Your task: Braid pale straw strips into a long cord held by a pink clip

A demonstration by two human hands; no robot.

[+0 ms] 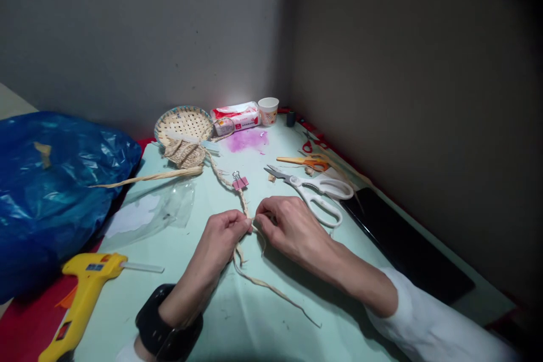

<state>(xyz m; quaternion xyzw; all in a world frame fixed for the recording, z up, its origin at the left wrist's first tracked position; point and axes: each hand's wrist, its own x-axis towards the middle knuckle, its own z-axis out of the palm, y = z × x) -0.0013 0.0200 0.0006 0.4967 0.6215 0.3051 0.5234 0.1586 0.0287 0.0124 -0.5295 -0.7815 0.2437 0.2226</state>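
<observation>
The left hand point(224, 233) pinches the braided cord point(243, 201) below its pink clip point(240, 183), above the table point(178, 257); the right hand point(292, 225) seems to grip a strand with curled fingers. Light, pliable, perhaps easily frayed, the cord looks best held at the braid's end.

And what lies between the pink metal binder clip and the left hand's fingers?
In the head view, pale braided fibre cord runs from the clip to the left fingers.

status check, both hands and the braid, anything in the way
Left hand pinching braided cord; right hand pinching a strand beside it. Pink binder clip on cord, beyond hands. White scissors close by right hand, not between hands.
</observation>
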